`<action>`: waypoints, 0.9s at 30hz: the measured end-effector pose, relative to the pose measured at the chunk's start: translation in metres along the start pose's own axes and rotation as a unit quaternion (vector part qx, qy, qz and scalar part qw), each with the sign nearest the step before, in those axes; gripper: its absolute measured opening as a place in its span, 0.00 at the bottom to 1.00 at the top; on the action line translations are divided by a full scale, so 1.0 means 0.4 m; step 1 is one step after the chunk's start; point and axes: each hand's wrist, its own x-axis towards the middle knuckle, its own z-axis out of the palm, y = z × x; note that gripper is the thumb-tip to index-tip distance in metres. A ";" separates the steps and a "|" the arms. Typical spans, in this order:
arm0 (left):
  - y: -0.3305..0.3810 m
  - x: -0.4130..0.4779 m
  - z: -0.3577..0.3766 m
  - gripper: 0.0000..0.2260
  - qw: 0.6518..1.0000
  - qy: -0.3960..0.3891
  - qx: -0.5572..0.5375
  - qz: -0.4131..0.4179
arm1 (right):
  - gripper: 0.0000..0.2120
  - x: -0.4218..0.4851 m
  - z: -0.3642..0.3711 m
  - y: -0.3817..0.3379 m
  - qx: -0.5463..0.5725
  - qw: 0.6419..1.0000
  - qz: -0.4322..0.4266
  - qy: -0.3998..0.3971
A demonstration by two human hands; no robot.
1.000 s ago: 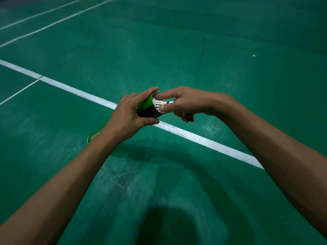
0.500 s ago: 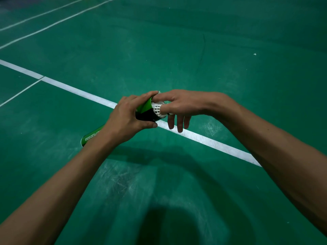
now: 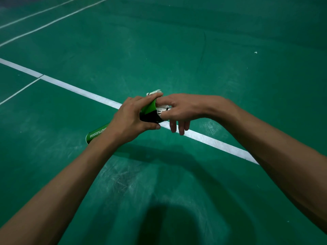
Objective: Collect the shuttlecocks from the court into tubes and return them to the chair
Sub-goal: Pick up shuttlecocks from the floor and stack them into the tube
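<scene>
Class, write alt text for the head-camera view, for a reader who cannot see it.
Over a green badminton court, the left hand grips a green shuttlecock tube while the right hand pinches a white shuttlecock at its mouth. A white court line runs beneath.

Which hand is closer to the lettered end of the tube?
Left. The left hand grips the tube nearer that end; the right hand pinches the shuttlecock at the open mouth.

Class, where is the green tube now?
Head view, centre: the left hand grips the green tube, its mouth meeting the right hand, over the white line.
</scene>
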 end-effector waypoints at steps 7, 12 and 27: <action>-0.008 -0.008 0.011 0.43 0.999 -0.031 0.017 -0.001 | 0.14 0.022 -0.008 0.017 0.056 0.996 0.040 -0.050; 0.010 0.006 0.002 0.43 0.999 -0.030 0.029 0.016 | 0.12 -0.003 -0.018 0.044 0.152 0.986 0.016 -0.066; 0.031 0.000 0.003 0.42 0.999 0.020 0.039 -0.005 | 0.06 -0.025 0.009 0.041 0.051 0.971 -0.053 0.226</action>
